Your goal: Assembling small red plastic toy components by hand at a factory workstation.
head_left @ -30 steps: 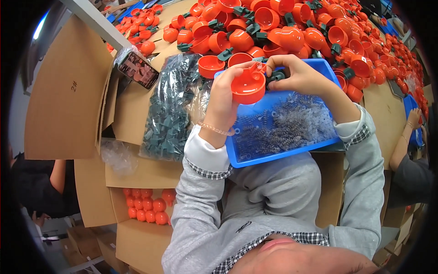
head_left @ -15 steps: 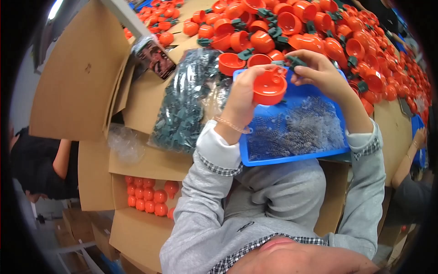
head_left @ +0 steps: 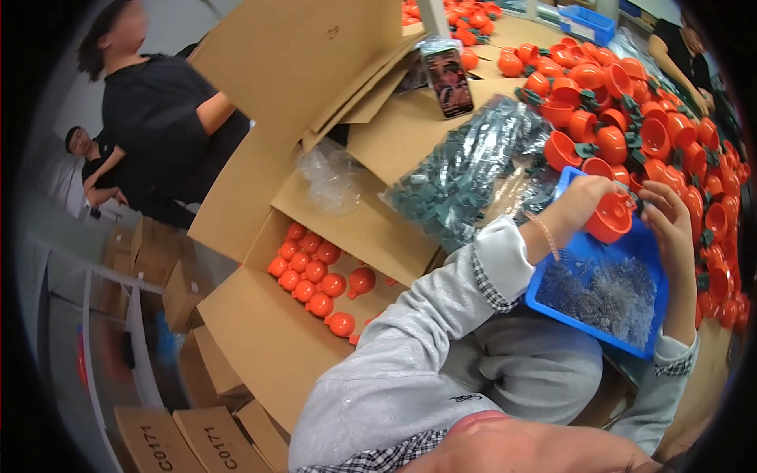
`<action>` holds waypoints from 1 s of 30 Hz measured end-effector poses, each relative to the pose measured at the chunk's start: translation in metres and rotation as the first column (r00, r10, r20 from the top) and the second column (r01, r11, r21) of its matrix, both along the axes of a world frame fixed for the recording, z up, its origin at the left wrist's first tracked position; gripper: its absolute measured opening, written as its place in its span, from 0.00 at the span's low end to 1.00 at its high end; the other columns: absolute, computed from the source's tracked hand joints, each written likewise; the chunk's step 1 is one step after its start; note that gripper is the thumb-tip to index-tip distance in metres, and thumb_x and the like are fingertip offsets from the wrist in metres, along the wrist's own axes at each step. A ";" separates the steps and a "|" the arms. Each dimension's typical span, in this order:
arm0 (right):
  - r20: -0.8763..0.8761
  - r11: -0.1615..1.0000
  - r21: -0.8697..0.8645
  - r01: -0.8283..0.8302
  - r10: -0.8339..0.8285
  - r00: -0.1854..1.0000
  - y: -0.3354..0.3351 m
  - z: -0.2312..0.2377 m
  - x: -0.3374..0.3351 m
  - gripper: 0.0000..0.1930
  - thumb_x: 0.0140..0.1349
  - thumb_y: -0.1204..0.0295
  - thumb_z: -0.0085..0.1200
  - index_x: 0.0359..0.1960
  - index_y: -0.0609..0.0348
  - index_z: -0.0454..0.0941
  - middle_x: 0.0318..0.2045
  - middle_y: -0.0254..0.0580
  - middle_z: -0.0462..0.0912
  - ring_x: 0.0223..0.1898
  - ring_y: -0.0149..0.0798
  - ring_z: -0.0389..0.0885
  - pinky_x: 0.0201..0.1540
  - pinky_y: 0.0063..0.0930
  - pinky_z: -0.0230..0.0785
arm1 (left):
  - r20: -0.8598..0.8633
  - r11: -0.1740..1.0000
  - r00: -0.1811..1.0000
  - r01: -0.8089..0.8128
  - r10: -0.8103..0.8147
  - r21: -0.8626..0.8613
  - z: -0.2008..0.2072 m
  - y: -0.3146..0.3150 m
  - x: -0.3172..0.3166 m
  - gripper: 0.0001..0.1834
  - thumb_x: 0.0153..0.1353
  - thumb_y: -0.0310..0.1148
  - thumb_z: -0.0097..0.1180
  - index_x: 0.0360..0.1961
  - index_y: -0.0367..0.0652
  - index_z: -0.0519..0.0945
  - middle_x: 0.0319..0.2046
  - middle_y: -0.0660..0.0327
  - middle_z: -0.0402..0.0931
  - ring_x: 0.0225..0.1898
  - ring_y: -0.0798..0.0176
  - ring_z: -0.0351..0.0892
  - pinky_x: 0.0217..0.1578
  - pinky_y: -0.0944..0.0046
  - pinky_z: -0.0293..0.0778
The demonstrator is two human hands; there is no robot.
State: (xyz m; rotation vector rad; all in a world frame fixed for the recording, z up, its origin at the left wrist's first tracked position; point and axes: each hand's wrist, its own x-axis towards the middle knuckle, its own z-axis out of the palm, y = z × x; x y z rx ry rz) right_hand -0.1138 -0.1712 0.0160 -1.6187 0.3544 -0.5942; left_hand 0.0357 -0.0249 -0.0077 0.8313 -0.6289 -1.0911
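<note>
My left hand (head_left: 585, 197) is closed on the rim of an orange plastic cup (head_left: 609, 218), held tilted over a blue tray (head_left: 579, 244). Close by on the right, my right hand (head_left: 670, 217) has its fingers curled beside the cup; whatever may be between the fingertips is too small to make out. Small metal springs (head_left: 579, 293) and tiny clear pieces (head_left: 627, 292) lie in the tray, which rests by my lap.
Orange cups with dark green fittings (head_left: 611, 146) pile up beyond the tray. Left of it are a bag of green parts (head_left: 465, 177), a phone (head_left: 448, 83) and an open carton (head_left: 260, 347) holding orange cups (head_left: 315, 272). People in black (head_left: 154, 118) stand far left.
The view has swung left, so everything sits farther right, and people at left show more. My left hand still holds the cup. The green fitting seen in my right fingers is no longer distinct.
</note>
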 end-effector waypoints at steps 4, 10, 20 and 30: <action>-0.073 0.997 0.077 -0.012 0.018 0.997 -0.005 0.009 -0.014 0.14 0.60 0.72 0.50 0.47 0.61 0.73 0.30 0.28 0.75 0.23 0.14 0.66 0.19 0.06 0.52 | -0.122 0.996 0.989 0.087 -0.089 -0.024 0.007 -0.006 -0.004 0.16 0.59 0.35 0.45 0.42 0.36 0.77 0.37 0.58 0.78 0.35 0.67 0.79 0.37 0.68 0.74; -0.019 0.961 0.259 -0.096 0.105 0.994 0.010 -0.011 0.003 0.10 0.61 0.70 0.49 0.43 0.56 0.70 0.27 0.21 0.73 0.22 0.11 0.64 0.17 0.05 0.48 | -0.356 0.976 0.910 0.214 -0.213 -0.038 0.009 0.000 -0.003 0.15 0.58 0.39 0.45 0.39 0.39 0.75 0.34 0.58 0.77 0.34 0.64 0.78 0.36 0.64 0.74; 0.036 0.967 0.254 -0.003 -0.007 0.999 0.026 -0.011 0.007 0.14 0.63 0.66 0.49 0.48 0.54 0.66 0.31 0.23 0.74 0.30 0.12 0.70 0.22 0.05 0.52 | -0.388 0.979 0.901 0.158 -0.195 -0.125 0.005 -0.004 -0.005 0.13 0.58 0.37 0.45 0.37 0.39 0.74 0.34 0.58 0.78 0.34 0.64 0.78 0.35 0.63 0.75; -0.030 0.971 0.235 -0.056 0.064 0.997 0.029 0.004 0.001 0.27 0.54 0.69 0.56 0.55 0.57 0.62 0.38 0.30 0.72 0.37 0.21 0.73 0.30 0.09 0.60 | -0.437 0.977 0.876 0.153 -0.205 -0.152 0.002 -0.007 0.002 0.20 0.60 0.39 0.38 0.44 0.33 0.73 0.38 0.52 0.78 0.38 0.55 0.79 0.39 0.55 0.77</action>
